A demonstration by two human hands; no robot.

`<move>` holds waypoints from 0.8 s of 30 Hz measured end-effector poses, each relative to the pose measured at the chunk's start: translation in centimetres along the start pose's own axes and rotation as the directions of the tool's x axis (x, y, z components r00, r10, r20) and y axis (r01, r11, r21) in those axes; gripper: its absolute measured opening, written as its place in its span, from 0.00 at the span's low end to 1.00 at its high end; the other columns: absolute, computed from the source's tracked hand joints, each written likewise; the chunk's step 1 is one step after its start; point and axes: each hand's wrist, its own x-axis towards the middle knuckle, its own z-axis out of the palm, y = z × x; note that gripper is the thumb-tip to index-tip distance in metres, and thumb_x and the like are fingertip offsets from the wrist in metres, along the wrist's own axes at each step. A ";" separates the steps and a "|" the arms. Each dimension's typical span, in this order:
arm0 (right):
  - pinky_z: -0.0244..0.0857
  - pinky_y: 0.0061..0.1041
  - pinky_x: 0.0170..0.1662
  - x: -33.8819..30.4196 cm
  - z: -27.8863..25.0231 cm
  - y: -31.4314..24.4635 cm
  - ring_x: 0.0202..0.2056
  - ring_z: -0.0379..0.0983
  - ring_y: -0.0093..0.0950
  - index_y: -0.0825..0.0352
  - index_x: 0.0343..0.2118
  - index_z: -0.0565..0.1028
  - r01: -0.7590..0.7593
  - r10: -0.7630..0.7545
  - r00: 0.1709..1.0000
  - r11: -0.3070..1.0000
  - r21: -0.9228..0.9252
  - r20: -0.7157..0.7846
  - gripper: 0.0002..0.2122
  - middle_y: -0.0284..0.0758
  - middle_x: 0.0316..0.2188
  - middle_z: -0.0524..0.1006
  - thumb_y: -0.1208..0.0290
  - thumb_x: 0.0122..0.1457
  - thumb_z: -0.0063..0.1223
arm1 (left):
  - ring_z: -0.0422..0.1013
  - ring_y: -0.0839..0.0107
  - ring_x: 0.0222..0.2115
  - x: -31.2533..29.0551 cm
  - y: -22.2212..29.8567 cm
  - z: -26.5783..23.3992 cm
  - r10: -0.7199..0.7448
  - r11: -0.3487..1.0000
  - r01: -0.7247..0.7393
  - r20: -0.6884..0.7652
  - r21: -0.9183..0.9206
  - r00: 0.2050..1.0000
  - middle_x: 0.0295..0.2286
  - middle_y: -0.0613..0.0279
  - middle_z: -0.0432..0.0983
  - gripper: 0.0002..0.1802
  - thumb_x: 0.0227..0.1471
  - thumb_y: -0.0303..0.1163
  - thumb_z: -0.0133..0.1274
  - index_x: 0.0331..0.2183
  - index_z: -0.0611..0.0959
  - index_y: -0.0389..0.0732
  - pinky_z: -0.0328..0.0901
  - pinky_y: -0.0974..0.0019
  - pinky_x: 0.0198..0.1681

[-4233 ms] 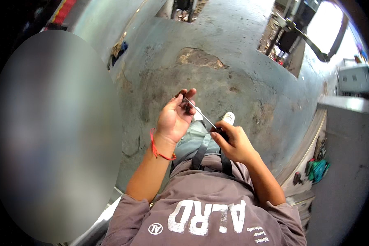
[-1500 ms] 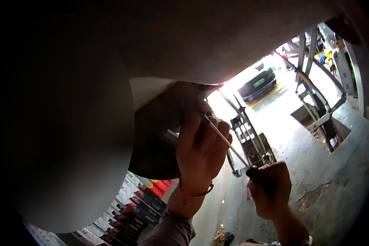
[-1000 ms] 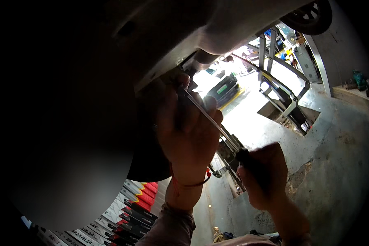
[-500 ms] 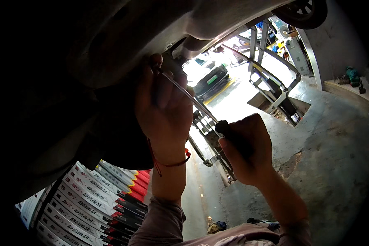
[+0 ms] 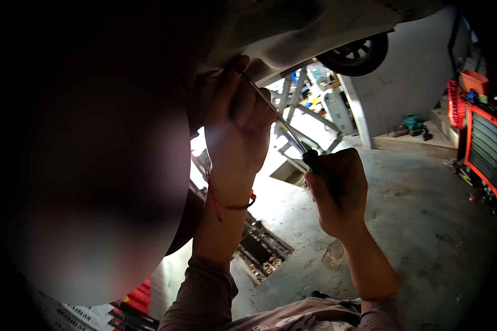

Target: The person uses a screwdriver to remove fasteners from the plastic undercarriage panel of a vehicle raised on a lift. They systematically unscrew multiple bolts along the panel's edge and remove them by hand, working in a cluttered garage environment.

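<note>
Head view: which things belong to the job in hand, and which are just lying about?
Job in hand:
screwdriver, gripped by the right hand
left hand, near its tip
car underside, overhead

Lying about:
green tool
orange bin
red-framed cabinet

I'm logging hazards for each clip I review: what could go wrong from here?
Slip: the right hand holds a screwdriver-like tool whose thin shaft runs up beside the fingers of the left hand, so a slip could jab them.
Poor sight: the shaft's far end is in shadow under the raised vehicle, so it might be misplaced.
Snag: the red cord bracelet has a loose end hanging and might catch.
</note>
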 end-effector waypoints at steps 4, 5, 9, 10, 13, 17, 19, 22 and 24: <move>0.62 0.14 0.31 -0.5 0.6 -0.9 0.29 0.69 0.15 0.69 0.41 0.63 0.073 -0.074 0.997 0.996 -0.046 -0.032 0.12 0.37 0.36 0.76 0.84 0.57 0.52 | 0.45 0.82 0.12 0.2 0.2 -0.7 -0.013 1.000 0.013 0.129 0.002 0.992 0.12 0.76 0.49 0.15 0.64 0.34 0.40 0.45 0.75 0.37 0.43 0.75 0.17; 0.62 0.14 0.30 -0.7 1.0 -0.9 0.29 0.69 0.14 0.69 0.41 0.64 0.085 -0.087 0.995 0.995 -0.044 -0.043 0.12 0.37 0.36 0.76 0.84 0.57 0.52 | 0.45 0.82 0.12 0.4 0.3 -1.0 -0.025 0.999 0.034 0.187 -0.042 0.982 0.12 0.76 0.49 0.14 0.63 0.35 0.41 0.42 0.76 0.37 0.44 0.75 0.17; 0.59 0.13 0.27 -1.0 0.9 -1.9 0.25 0.64 0.12 0.68 0.41 0.64 0.057 -0.072 0.993 0.987 -0.151 -0.094 0.11 0.33 0.32 0.74 0.82 0.58 0.53 | 0.47 0.81 0.13 0.9 -1.1 -0.2 -0.036 0.999 0.037 0.043 -0.031 0.998 0.11 0.75 0.51 0.13 0.61 0.35 0.44 0.40 0.79 0.38 0.44 0.74 0.18; 0.58 0.13 0.26 -0.9 1.3 -2.2 0.25 0.64 0.11 0.67 0.41 0.64 0.048 -0.065 0.993 0.986 -0.162 -0.101 0.11 0.32 0.31 0.74 0.81 0.59 0.53 | 0.47 0.82 0.13 0.7 -0.9 -0.2 -0.040 0.998 0.043 0.061 -0.055 0.997 0.11 0.75 0.50 0.14 0.61 0.35 0.44 0.41 0.79 0.38 0.45 0.75 0.18; 0.58 0.12 0.24 -1.0 1.6 -2.8 0.22 0.63 0.12 0.67 0.41 0.64 0.052 -0.072 0.992 0.982 -0.183 -0.103 0.11 0.30 0.27 0.73 0.80 0.59 0.52 | 0.47 0.83 0.13 0.5 -0.7 -0.5 -0.046 0.992 0.058 0.108 -0.115 0.993 0.11 0.76 0.50 0.15 0.62 0.35 0.43 0.44 0.79 0.37 0.45 0.77 0.17; 0.58 0.13 0.23 -0.9 1.9 -3.2 0.21 0.64 0.13 0.67 0.41 0.63 0.057 -0.092 0.989 0.960 -0.274 -0.117 0.11 0.31 0.26 0.73 0.78 0.59 0.53 | 0.48 0.81 0.12 0.5 -0.7 -0.6 0.023 0.999 -0.020 0.058 -0.048 0.998 0.11 0.75 0.51 0.16 0.62 0.34 0.44 0.45 0.78 0.36 0.45 0.74 0.18; 0.57 0.13 0.22 -1.2 2.3 -3.3 0.20 0.63 0.13 0.68 0.41 0.63 0.054 -0.094 0.986 0.961 -0.270 -0.135 0.11 0.31 0.26 0.73 0.78 0.58 0.54 | 0.48 0.81 0.13 0.4 -0.4 -0.7 -0.004 1.000 0.006 0.041 -0.030 0.999 0.11 0.75 0.53 0.16 0.62 0.34 0.43 0.45 0.78 0.36 0.45 0.74 0.18; 0.57 0.13 0.22 -1.5 2.1 -3.7 0.19 0.63 0.13 0.67 0.40 0.63 0.084 -0.135 0.985 0.920 -0.384 -0.107 0.11 0.30 0.26 0.73 0.78 0.59 0.53 | 0.48 0.82 0.15 0.0 -0.4 -0.8 0.015 0.999 -0.018 0.086 0.033 0.996 0.12 0.75 0.54 0.17 0.64 0.34 0.41 0.46 0.78 0.37 0.45 0.75 0.19; 0.56 0.13 0.19 -1.4 2.7 -4.0 0.18 0.62 0.12 0.66 0.40 0.63 0.074 -0.128 0.985 0.919 -0.388 -0.115 0.10 0.30 0.25 0.72 0.78 0.59 0.52 | 0.47 0.82 0.14 -0.3 0.0 -0.5 0.014 0.997 -0.022 0.090 0.079 0.996 0.12 0.75 0.52 0.16 0.63 0.36 0.42 0.46 0.79 0.39 0.45 0.73 0.19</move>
